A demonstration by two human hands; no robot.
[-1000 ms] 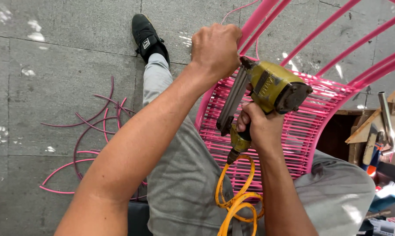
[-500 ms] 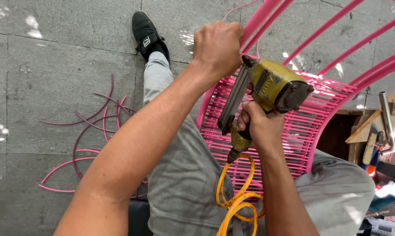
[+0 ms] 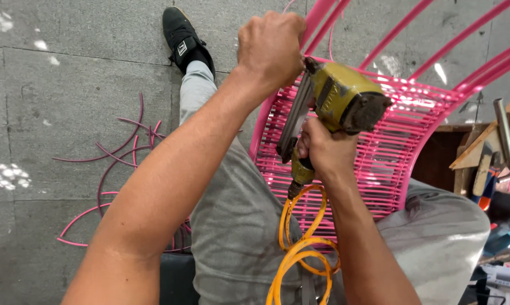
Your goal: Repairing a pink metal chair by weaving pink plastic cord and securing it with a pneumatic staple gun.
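against the pink woven chair frame (image 3: 379, 141) we log one pneumatic staple gun (image 3: 345, 101): yellow-olive body, worn and scuffed, dark grimy end cap, long grey magazine running down its front edge, nose pressed to the frame's left rim. our right hand (image 3: 325, 149) is wrapped tight round its grip, below the body. a coiled orange air hose (image 3: 300, 248) hangs from the grip's base, looping over our grey trousers (image 3: 238, 226). our left hand (image 3: 272, 45) is clenched in a fist on the frame's upper rim, just above the gun. loose pink cord offcuts (image 3: 119, 164) lie on the grey tiled floor (image 3: 68, 85), left of the frame; a black shoe (image 3: 181, 36) beyond them.
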